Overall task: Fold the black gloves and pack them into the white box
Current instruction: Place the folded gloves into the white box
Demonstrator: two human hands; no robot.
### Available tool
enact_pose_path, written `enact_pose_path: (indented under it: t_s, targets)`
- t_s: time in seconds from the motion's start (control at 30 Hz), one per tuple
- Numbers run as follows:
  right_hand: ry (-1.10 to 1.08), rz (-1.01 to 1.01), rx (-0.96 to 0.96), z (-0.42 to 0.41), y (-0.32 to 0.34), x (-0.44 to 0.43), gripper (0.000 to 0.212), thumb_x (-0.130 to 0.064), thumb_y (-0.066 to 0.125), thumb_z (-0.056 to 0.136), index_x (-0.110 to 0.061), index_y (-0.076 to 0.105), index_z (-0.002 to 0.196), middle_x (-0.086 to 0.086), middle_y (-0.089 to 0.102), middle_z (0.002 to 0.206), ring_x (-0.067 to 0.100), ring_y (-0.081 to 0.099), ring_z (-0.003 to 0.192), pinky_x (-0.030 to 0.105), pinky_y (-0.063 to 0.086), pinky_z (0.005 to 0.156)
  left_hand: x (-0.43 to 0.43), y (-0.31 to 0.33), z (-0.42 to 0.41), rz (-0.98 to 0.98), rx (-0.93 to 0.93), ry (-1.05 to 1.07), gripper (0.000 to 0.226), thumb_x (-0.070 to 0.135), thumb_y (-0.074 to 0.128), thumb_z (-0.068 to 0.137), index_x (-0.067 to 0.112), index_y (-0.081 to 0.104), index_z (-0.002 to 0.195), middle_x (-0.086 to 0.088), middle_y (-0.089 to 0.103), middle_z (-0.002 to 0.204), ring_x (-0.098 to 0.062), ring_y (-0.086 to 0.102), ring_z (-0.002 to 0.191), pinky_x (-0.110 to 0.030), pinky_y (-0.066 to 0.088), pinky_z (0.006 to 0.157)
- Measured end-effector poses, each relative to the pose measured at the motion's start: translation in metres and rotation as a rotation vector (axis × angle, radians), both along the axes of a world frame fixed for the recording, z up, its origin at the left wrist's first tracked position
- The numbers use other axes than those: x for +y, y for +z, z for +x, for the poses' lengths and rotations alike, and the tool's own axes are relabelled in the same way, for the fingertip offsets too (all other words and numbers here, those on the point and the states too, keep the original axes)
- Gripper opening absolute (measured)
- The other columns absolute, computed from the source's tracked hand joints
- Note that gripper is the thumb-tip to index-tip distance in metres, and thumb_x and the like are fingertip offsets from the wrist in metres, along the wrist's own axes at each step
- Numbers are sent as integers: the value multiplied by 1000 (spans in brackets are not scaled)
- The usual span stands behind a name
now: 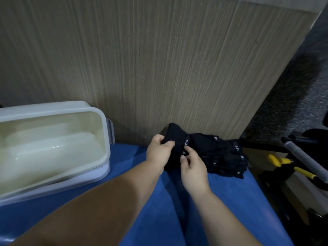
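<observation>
Folding is the step in hand: the top black glove [174,137] is held at the left end of the glove pile [223,157] on the blue worktop [213,210]. The left hand [159,151] has its fingers curled round the glove's edge, and the right hand [192,167] pinches it beside the white label. The white box [105,139] stands open to the left with nothing in it. Next, I judge, the glove needs doubling over squarely before it is carried across.
</observation>
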State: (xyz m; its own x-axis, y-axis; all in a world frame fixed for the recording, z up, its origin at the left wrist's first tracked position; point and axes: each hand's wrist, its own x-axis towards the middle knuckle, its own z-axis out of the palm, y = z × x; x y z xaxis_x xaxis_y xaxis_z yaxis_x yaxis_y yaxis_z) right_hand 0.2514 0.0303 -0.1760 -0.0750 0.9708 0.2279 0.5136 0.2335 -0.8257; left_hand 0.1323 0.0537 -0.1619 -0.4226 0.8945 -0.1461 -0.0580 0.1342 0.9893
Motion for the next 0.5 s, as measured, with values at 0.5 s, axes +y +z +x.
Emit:
enact_pose_path:
  t_s: [0.5]
  targets:
    - [154,-520,515,-63,24,-15,48,-58,68,74,-24,61,108,-2,71,101,15,66,96,34,52,86,-86,10,-99,-73,-220,-164,16,3,55,86,16,53,95,-8,63,88,-22,60,79,-33,47,64]
